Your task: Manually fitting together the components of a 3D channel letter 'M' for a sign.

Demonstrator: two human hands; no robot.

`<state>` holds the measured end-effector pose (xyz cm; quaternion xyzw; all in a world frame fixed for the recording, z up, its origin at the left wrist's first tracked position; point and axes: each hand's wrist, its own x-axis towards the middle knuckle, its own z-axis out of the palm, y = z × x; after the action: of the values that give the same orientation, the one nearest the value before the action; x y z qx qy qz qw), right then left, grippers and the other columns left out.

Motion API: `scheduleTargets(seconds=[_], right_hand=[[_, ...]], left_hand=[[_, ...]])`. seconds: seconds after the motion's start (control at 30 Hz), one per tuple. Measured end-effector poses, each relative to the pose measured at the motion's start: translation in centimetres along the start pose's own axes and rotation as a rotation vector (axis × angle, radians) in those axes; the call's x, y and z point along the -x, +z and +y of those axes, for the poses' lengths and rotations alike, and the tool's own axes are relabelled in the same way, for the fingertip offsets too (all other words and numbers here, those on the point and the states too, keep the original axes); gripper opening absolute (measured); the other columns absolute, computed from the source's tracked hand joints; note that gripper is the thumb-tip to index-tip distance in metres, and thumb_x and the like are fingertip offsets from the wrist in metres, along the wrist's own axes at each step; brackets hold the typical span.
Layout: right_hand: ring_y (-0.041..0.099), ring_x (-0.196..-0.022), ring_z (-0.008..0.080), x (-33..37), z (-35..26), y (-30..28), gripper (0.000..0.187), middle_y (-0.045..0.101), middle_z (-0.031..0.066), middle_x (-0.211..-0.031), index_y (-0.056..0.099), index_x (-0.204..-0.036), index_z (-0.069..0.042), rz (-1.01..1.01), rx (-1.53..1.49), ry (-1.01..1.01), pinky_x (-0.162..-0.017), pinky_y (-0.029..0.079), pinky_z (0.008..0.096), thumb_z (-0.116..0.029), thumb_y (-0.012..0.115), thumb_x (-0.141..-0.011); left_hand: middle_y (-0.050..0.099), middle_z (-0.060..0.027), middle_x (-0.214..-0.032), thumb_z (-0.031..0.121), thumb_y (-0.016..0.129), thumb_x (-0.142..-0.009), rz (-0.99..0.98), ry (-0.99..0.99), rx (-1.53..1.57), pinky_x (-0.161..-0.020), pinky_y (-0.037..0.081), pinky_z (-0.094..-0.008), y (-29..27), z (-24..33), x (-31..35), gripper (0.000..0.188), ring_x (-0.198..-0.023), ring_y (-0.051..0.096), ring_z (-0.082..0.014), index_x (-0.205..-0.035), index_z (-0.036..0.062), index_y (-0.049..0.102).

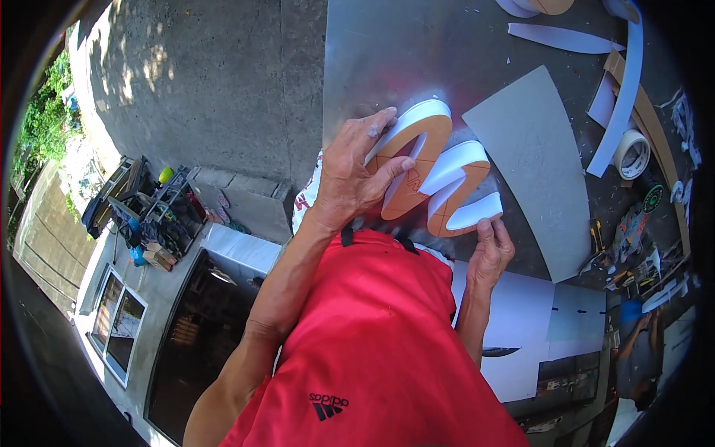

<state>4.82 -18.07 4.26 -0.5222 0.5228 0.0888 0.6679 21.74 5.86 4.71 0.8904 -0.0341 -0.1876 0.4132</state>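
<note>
A curvy letter-shaped piece is held at the table's near edge. Its upward face is brown board with pencil-like lines, and a white strip stands along its curved sides. My left hand grips the left arch, thumb on the brown face and fingers along the outer white wall. There is whitish residue on a fingertip. At the right tail, my right hand pinches the end of the white strip between thumb and fingers. The underside of the piece is hidden.
On the metal-topped table lies a grey sheet with a curved edge. To the right are a long white strip, a brown board strip, a tape roll and scattered tools. A cluttered rack stands far left.
</note>
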Motion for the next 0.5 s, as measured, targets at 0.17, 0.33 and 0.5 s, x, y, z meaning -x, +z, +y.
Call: scheduleTargets(seconds=[0.17, 0.33, 0.5], right_hand=[[0.061, -0.110, 0.0197, -0.1, 0.3, -0.2, 0.044, 0.067, 0.0118, -0.116, 0.064, -0.124, 0.011, 0.012, 0.008, -0.018, -0.099, 0.047, 0.0343, -0.010, 0.078, -0.088], [0.063, -0.106, 0.0207, -0.3, 0.8, -0.3, 0.047, 0.067, 0.0123, -0.116, 0.063, -0.126, 0.010, 0.016, -0.009, -0.024, -0.096, 0.049, 0.0369, -0.013, 0.079, -0.088], [0.063, -0.104, 0.0205, -0.4, 0.7, -0.1, 0.046, 0.067, 0.0117, -0.114, 0.064, -0.125, 0.010, 0.000, 0.012, -0.050, -0.093, 0.051, 0.0370, -0.016, 0.079, -0.089]], left_hand=[[0.070, -0.0146, -0.115, 0.018, 0.084, -0.080, 0.027, 0.020, -0.006, -0.088, 0.055, -0.0350, 0.3, -0.3, 0.6, 0.057, -0.102, 0.068, -0.0273, -0.131, 0.0034, 0.062], [0.071, -0.0140, -0.110, 0.010, 0.076, -0.088, 0.230, 0.047, -0.058, -0.086, 0.055, -0.0339, 1.1, -0.4, 1.7, 0.043, -0.098, 0.069, -0.0258, -0.128, 0.0039, 0.064], [0.070, -0.0131, -0.107, 0.010, 0.071, -0.092, 0.201, -0.041, -0.001, -0.087, 0.054, -0.0344, 0.5, -1.1, 3.2, 0.035, -0.100, 0.067, -0.0260, -0.126, 0.0054, 0.065]])
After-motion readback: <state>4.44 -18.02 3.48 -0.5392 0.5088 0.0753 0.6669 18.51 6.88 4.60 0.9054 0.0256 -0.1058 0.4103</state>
